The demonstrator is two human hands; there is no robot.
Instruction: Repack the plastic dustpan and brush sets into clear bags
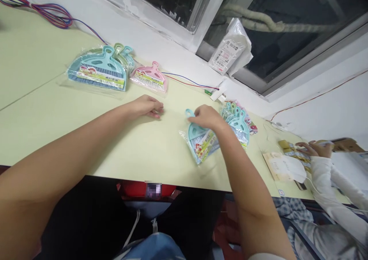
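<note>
Your right hand [207,117] gripped a wrapped light-blue dustpan set [198,137] near its handle, the set tilted above or against the pale table [138,148]; you could not tell which. Your left hand [147,106] was empty, its fingers loosely curled and partly open, over the table near the pink dustpan set [149,78]. Beside that pink set, to its left, lay a group of blue and green sets [97,70]. Just beyond your right wrist stood another cluster of wrapped sets [237,124], while farther right a co-worker's hands [319,148] were at some yellow packets [296,150].
</note>
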